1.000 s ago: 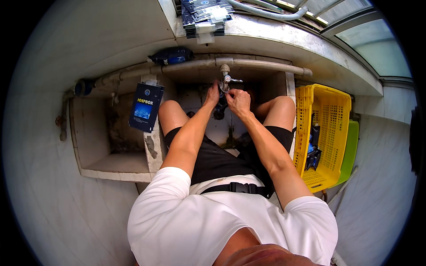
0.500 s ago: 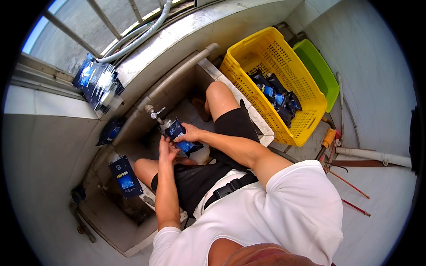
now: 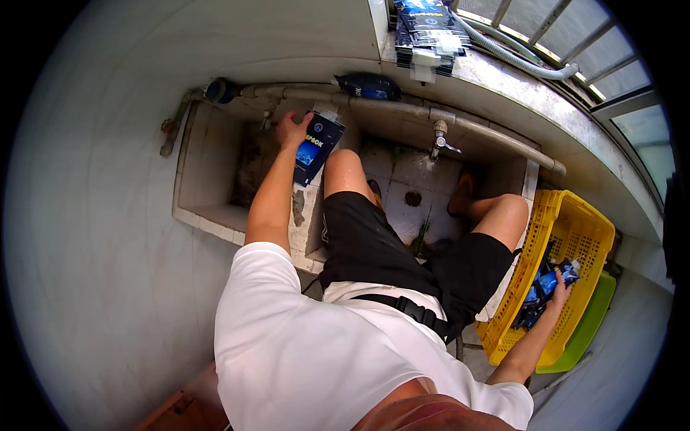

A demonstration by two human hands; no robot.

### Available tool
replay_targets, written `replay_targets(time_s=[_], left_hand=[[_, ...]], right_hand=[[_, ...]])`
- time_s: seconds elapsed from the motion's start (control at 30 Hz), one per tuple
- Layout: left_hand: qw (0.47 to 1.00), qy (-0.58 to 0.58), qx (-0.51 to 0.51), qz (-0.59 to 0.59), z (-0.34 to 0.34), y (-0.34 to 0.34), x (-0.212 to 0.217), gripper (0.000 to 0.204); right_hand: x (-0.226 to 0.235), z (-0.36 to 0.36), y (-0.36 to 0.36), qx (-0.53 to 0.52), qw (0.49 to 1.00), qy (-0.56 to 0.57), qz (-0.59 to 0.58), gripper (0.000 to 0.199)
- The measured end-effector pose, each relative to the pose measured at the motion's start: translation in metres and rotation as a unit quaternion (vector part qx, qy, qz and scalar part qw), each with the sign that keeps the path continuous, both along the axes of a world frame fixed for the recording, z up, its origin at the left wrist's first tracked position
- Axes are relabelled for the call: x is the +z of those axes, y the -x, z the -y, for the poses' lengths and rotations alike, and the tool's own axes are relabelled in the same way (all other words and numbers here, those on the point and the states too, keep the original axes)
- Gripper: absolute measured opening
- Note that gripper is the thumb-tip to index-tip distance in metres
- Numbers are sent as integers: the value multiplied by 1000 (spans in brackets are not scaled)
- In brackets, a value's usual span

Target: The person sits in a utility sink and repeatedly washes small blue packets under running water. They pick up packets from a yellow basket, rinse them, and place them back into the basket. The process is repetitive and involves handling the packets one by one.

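A shallow tiled wash basin with a low concrete rim point(image 3: 215, 224) fills the far middle of the scene, and the person sits with both feet inside it, below a long grey pipe carrying a small metal tap point(image 3: 440, 138). To the right stands a yellow slotted plastic crate point(image 3: 575, 237), with a green plastic tray point(image 3: 591, 323) partly under it. On the far window ledge lies a stack of dark blue flat pouches point(image 3: 429, 29), and one more dark pouch point(image 3: 368, 86) rests on the pipe. The left hand point(image 3: 291, 129) is closed around the top edge of a dark blue flat packet point(image 3: 316, 147), holding it upright against the dividing wall to the left of the basin. The right hand point(image 3: 560, 291) reaches down into the crate with fingers clamped on a blue plastic packet point(image 3: 553, 280) among others. With both arms stretched wide apart, the upright packet could slip off the narrow wall into the wet basin, and the crate packet could catch on the slots as it lifts. The crate's lower contents are dark and hard to count, the right thumb is hidden, and the pouch on the pipe is too small to read clearly.
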State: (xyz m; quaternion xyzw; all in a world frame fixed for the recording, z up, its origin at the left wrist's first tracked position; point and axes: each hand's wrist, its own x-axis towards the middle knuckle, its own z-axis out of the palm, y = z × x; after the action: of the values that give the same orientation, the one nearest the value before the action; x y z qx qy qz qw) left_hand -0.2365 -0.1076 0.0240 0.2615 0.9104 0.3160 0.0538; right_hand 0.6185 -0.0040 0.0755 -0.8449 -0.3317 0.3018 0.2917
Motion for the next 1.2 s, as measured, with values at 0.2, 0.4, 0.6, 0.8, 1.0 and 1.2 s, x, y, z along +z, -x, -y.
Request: replay_targets(time_s=[0.2, 0.4, 0.6, 0.8, 1.0, 1.2], left_hand=[[992, -17, 1, 123, 19, 15, -35, 58], [954, -217, -118, 172, 8, 12, 0, 16], [880, -188, -327, 290, -47, -77, 91, 18], [798, -168, -424, 394, -70, -143, 102, 14], [798, -209, -428, 369, -69, -184, 92, 27], [773, -149, -359, 501, -30, -236, 65, 26]], right_hand=[[-45, 42, 12, -23, 959, 202, 197, 76], [19, -3, 104, 117, 946, -279, 119, 34], [99, -10, 365, 408, 853, -101, -309, 32], [78, -16, 457, 452, 758, 52, -467, 29], [64, -9, 440, 425, 777, 56, -462, 20], [39, 6, 436, 447, 793, 47, -412, 17]])
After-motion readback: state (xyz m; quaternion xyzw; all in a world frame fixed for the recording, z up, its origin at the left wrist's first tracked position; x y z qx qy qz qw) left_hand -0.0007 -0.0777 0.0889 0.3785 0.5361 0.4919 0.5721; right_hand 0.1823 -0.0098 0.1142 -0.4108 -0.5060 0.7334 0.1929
